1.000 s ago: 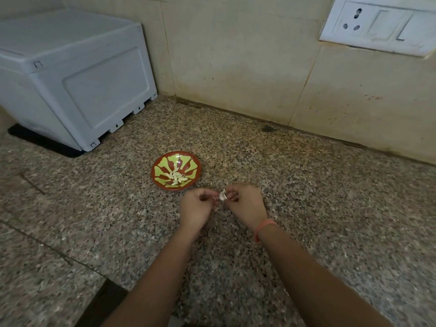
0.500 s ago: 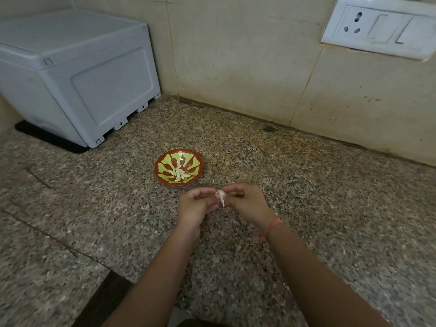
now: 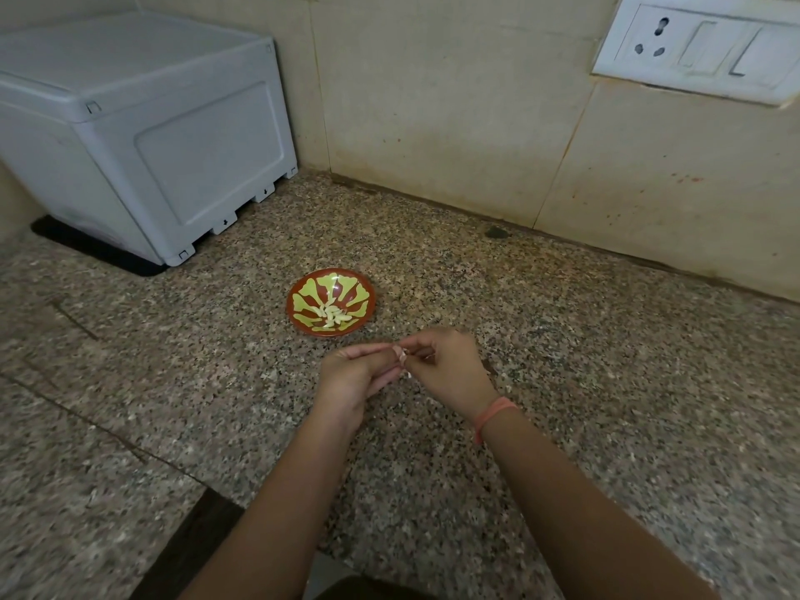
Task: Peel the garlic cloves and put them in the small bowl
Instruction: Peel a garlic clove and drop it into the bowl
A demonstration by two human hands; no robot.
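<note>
A small red bowl [image 3: 298,296] with a yellow-green pattern stands on the granite counter, with several peeled garlic cloves [image 3: 332,315] lying in its bottom. Just in front of it and to the right, both hands meet above the counter. My left hand [image 3: 355,381] and my right hand [image 3: 450,368] pinch one small garlic clove [image 3: 401,356] between their fingertips. The clove is mostly hidden by the fingers. A pale flake of skin hangs just below it.
A grey plastic appliance [image 3: 143,136] stands on a dark mat at the back left. A tiled wall with a white switch and socket plate [image 3: 701,45] runs along the back. Small skin flakes [image 3: 507,388] lie on the counter [image 3: 606,361] right of my hands.
The view has shifted slightly. My hands stay together on the clove, and the fingers have worked round it, so less of the clove shows now.
</note>
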